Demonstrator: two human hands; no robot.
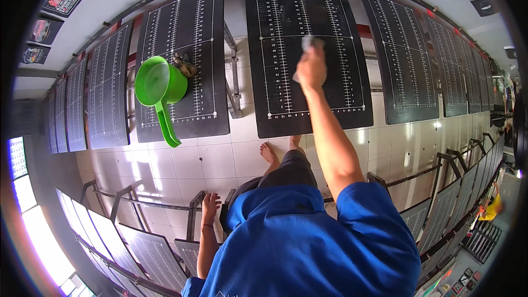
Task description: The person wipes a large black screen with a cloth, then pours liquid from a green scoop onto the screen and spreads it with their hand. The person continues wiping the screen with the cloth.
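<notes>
My right hand [311,70] is stretched forward over a black board [300,118] marked with white scales and a white border. It is closed on a pale grey cloth [308,42], blurred by motion, pressed against the board's surface. Down by my left side hangs my left hand [210,207], holding nothing, its fingers loosely apart. On the neighbouring board [190,124] to the left stands a green dipper [175,85] with a long handle, its inside whitish. A crumpled brownish rag [186,66] lies right beside the dipper.
More marked boards [401,77] stand in a row to both sides on dark metal frames [234,85]. Behind me runs a second row of boards [151,253] with metal bars [190,214]. The floor [181,165] is pale tile.
</notes>
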